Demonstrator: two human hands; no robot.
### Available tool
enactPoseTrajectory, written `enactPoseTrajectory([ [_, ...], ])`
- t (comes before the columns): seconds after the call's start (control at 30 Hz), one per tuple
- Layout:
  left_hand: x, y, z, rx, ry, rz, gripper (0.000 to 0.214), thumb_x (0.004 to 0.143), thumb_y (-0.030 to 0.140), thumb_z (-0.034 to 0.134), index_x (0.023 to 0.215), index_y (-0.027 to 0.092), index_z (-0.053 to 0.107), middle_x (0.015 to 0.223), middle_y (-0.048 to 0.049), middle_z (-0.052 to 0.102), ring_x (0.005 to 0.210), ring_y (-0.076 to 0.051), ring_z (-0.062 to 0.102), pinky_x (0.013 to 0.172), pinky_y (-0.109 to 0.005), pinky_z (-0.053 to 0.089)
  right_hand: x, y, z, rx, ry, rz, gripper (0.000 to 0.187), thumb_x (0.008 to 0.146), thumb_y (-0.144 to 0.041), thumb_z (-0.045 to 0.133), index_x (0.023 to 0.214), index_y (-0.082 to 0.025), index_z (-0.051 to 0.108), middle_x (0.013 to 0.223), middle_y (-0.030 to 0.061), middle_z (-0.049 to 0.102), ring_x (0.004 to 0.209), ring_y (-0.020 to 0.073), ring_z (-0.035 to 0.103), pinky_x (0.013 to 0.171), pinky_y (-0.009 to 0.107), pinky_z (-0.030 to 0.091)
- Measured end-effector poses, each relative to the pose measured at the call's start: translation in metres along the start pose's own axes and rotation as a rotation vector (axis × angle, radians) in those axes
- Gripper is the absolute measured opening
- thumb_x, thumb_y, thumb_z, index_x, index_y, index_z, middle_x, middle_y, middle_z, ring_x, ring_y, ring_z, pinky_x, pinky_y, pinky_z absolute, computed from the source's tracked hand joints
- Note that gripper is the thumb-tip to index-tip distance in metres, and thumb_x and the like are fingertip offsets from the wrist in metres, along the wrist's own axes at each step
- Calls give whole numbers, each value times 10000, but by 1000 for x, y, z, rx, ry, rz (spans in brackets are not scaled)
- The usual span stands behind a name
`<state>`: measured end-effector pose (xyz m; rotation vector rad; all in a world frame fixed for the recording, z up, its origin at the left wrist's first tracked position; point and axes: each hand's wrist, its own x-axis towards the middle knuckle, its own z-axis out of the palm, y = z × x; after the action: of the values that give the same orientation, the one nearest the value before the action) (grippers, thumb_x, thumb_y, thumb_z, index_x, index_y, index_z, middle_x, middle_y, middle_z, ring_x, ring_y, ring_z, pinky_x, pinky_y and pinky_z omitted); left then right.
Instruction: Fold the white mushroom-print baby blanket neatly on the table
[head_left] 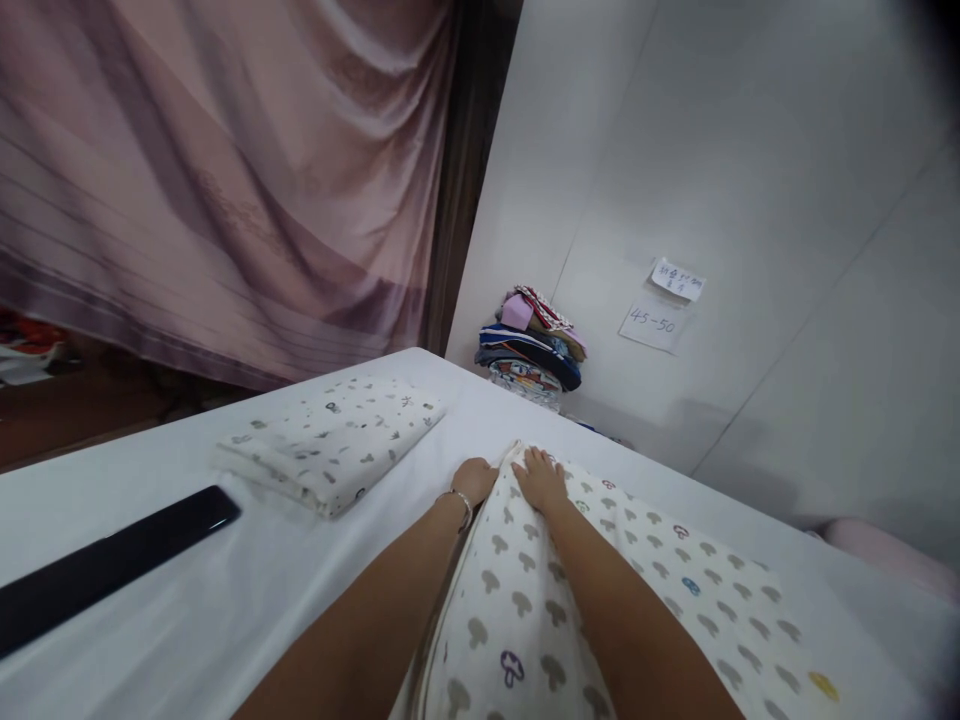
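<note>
A white cloth with a grey mushroom print and a few coloured outlines [525, 600] lies on the white table, part of it folded over toward me and the rest spread to the right. At its far left corner, my left hand [474, 480], with a bracelet at the wrist, is closed on the edge; its fingertips are partly hidden by the fabric. My right hand [541, 480] rests on top of the cloth near the same corner, fingers stretched out and slightly apart.
Left of my arms are a folded white cloth with small leaf-like prints [337, 440] and a long black object [112, 560]. Several folded fabrics form a stack [529, 345] by the wall at the back. Paper notes [651, 322] hang there; a pink curtain [262, 180] hangs left.
</note>
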<state>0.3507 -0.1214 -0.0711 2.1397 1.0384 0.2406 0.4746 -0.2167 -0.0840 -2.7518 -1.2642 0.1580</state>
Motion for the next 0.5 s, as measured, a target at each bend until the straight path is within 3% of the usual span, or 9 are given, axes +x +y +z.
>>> enactPoseTrajectory([
  [0.2, -3, 1, -6, 18, -28, 94, 392, 825, 463, 415, 756, 157, 649, 883, -89, 691, 833, -183, 615, 655, -225, 398, -3, -4, -6, 28, -7, 9, 605, 910, -511, 169, 1424, -196, 208, 1504, 29, 112, 1366, 209, 52, 1074, 472, 49],
  [0.33, -1, 2, -8, 61, -42, 143, 292, 761, 409, 504, 704, 149, 625, 778, -71, 676, 759, -183, 604, 609, -233, 376, -6, -2, -15, 99, -12, -53, 574, 908, -511, 219, 1393, -211, 277, 1494, 48, 165, 1359, 224, 103, 1063, 477, 86],
  [0.5, 1, 3, -9, 94, -32, 166, 260, 745, 370, 474, 667, 161, 607, 739, -59, 656, 741, -191, 593, 602, -250, 369, -30, 40, -33, 125, 76, -18, 574, 922, -504, 164, 1417, -215, 204, 1506, 27, 106, 1369, 155, 39, 1082, 390, 69],
])
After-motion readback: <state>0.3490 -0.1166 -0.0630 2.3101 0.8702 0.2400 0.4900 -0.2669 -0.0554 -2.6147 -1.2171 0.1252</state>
